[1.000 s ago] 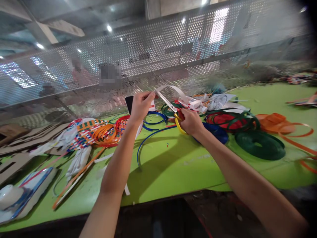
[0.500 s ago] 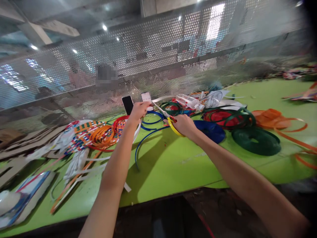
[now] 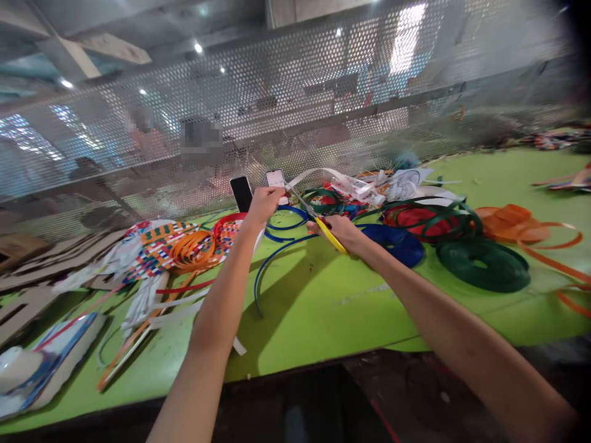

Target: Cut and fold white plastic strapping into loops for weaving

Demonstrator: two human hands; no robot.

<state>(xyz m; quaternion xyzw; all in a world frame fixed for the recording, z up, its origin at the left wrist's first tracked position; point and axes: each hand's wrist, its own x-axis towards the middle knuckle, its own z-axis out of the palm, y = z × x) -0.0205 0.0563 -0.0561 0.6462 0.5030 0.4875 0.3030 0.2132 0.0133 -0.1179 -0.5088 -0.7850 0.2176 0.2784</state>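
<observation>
My left hand (image 3: 266,205) is raised over the table, its fingers pinched on the end of a white strip (image 3: 318,172) that arches off to the right. In my right hand (image 3: 339,231) are yellow-handled scissors (image 3: 329,234). Their blades point up and left and meet the white strip just beside my left fingertips; they look closed or nearly so. Below my hands lie a loose blue strip (image 3: 272,257) and a blue strip coil (image 3: 392,243). Two phones, one dark (image 3: 241,194) and one lit (image 3: 276,178), lean upright behind my left hand.
A colourful woven piece (image 3: 157,246) with orange strips lies left, near cardboard pieces (image 3: 28,307) and a white-and-blue package (image 3: 50,357). Green (image 3: 482,264) and orange (image 3: 512,223) strip coils are at right. A perforated metal screen (image 3: 277,111) stands along the back.
The scissor handles have come together, and the blades look more closed at the white strip. The strip now arches higher. Both hands stay almost in place.
</observation>
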